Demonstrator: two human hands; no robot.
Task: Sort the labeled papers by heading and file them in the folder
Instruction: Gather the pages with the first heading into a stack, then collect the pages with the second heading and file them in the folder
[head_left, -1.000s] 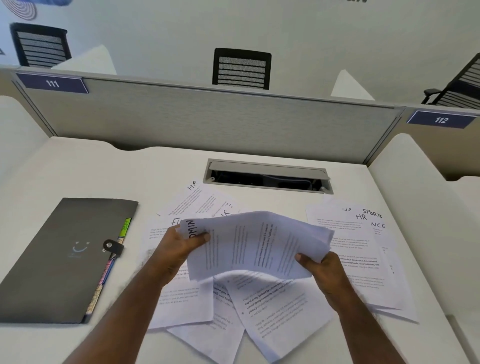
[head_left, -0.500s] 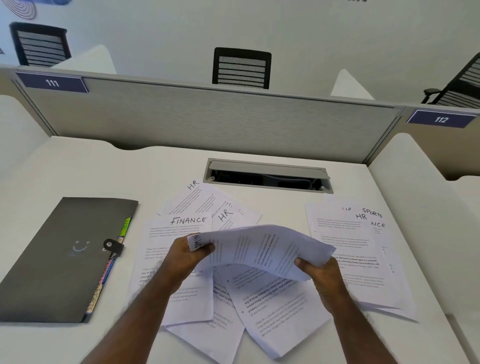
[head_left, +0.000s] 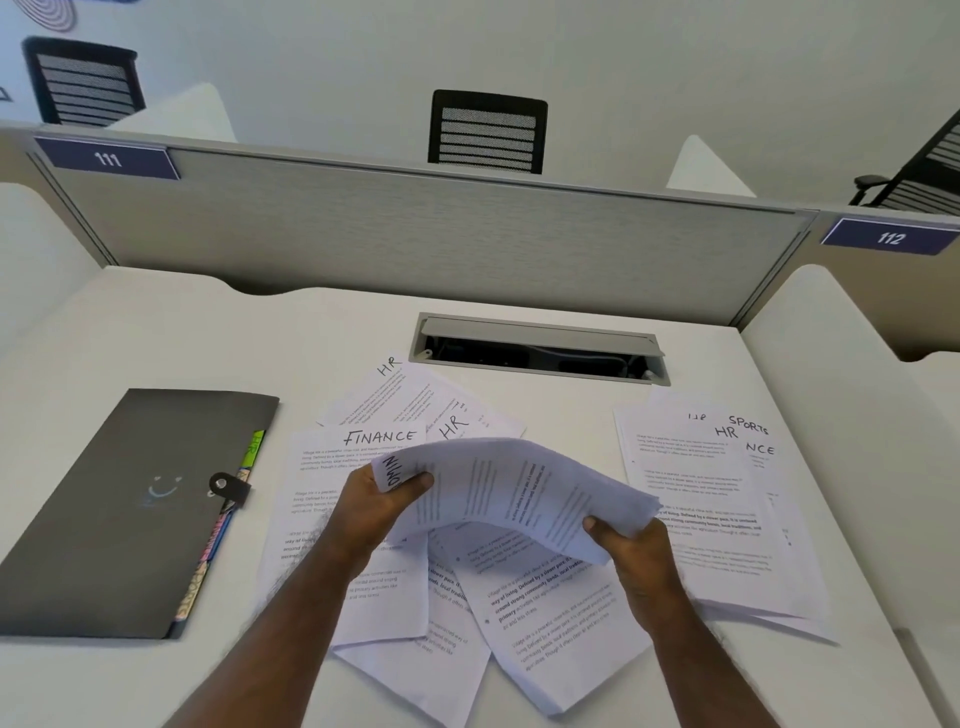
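left hand (head_left: 371, 512) pinching the ADMIN-headed end of a small stack of papers (head_left: 519, 493) | right hand (head_left: 631, 553) gripping its other end, sheets bowed up over the desk (head_left: 156, 322) middle | loose FINANCE sheet (head_left: 332, 499) and HR pages underneath, sorted pile (head_left: 727, 509) at 3 o'clock | grey folder (head_left: 119, 519) lying closed at 9 o'clock, coloured tabs poking out

Bright, even overhead light; soft shadows under the held sheets (head_left: 519, 493). Wide-angle bending at edges. Forearms below left hand (head_left: 371, 512) slightly blurred.
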